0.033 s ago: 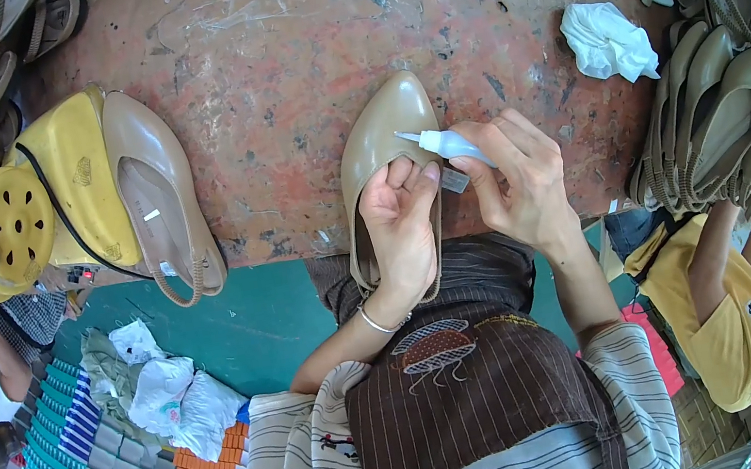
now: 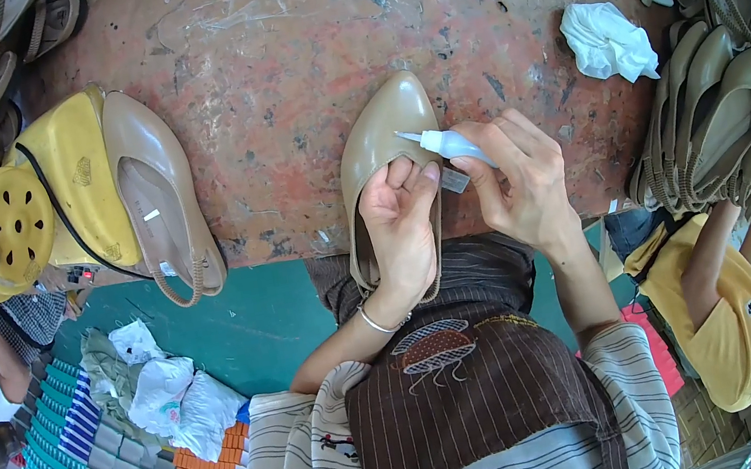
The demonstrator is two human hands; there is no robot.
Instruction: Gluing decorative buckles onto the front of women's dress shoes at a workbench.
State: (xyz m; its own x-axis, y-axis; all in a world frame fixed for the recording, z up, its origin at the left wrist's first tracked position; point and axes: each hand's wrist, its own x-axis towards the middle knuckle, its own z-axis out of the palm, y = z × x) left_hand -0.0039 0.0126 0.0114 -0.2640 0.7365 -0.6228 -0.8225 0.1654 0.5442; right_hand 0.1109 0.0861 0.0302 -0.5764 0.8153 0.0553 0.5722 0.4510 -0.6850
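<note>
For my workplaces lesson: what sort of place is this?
Probably a shoe workshop: tan slingback shoes cluster on a scuffed reddish worktable, and the right hand holds a pale plastic squeeze bottle over a glossy beige pointed shoe.

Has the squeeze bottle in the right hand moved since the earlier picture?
No, not visibly: the squeeze bottle in the right hand keeps its place, lower left of the crumpled white wad on the table.

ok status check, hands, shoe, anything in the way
Left hand holding beige shoe at its opening. Right hand gripping small squeeze bottle, nozzle aimed at the shoe, contact unclear. Crumpled white tissue off to the right, not in the way.
</note>
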